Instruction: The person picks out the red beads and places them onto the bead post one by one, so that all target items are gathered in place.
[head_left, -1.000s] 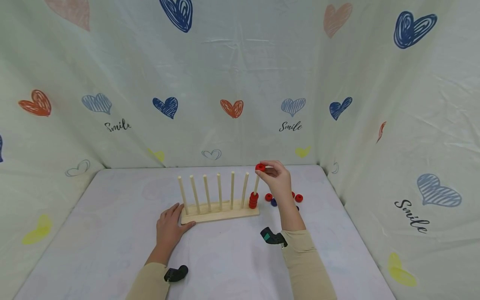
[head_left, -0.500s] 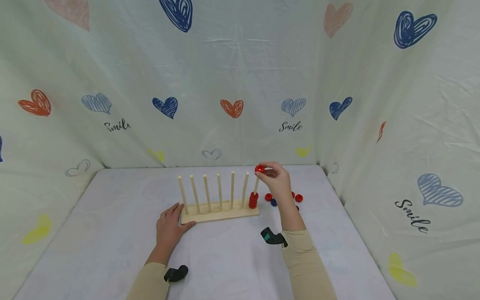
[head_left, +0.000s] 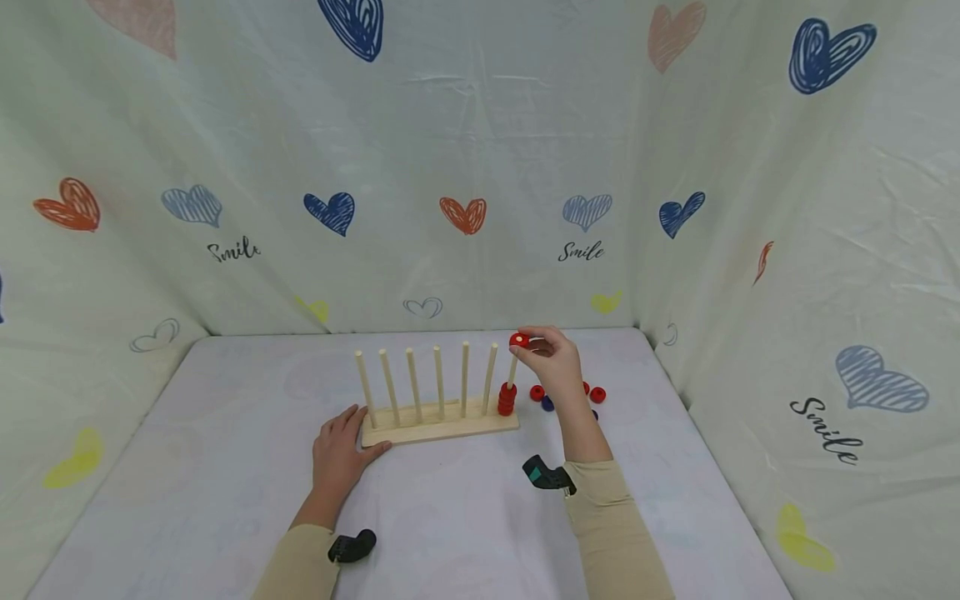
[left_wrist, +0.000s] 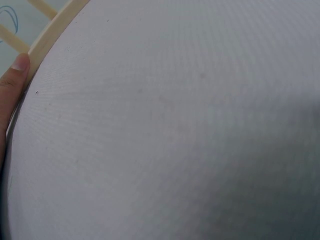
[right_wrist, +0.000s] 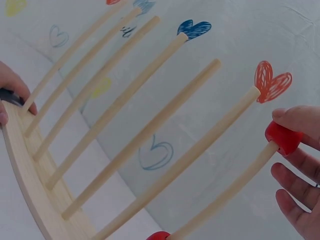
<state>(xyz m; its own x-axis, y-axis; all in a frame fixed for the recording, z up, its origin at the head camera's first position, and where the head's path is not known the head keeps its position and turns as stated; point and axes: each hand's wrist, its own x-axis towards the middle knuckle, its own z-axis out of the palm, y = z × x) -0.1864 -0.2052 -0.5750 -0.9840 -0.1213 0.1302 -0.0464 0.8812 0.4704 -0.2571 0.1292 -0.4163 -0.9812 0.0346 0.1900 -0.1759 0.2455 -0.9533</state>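
Observation:
A wooden peg rack (head_left: 442,429) stands on the table with several upright pegs in a row. Its left end is held by my left hand (head_left: 341,454), thumb at the front edge and fingers at the back. At the rightmost peg, my right hand (head_left: 553,360) pinches a red bead (head_left: 519,340) between thumb and fingers. The right wrist view shows this red bead (right_wrist: 283,138) round the top of that peg, whose pale tip appears in the bead's hole in the head view. A short stack of red beads (head_left: 507,400) sits low on the same peg.
Loose beads lie right of the rack, partly behind the right forearm: a red bead (head_left: 537,393), a dark blue bead (head_left: 547,404), another red bead (head_left: 597,395) and more half hidden. A cloth with printed hearts (head_left: 462,216) hangs behind the white table (head_left: 225,467).
My right hand has come down slightly with the red bead, and the peg's tip now shows in the bead's hole. My left hand stays at the rack's left end.

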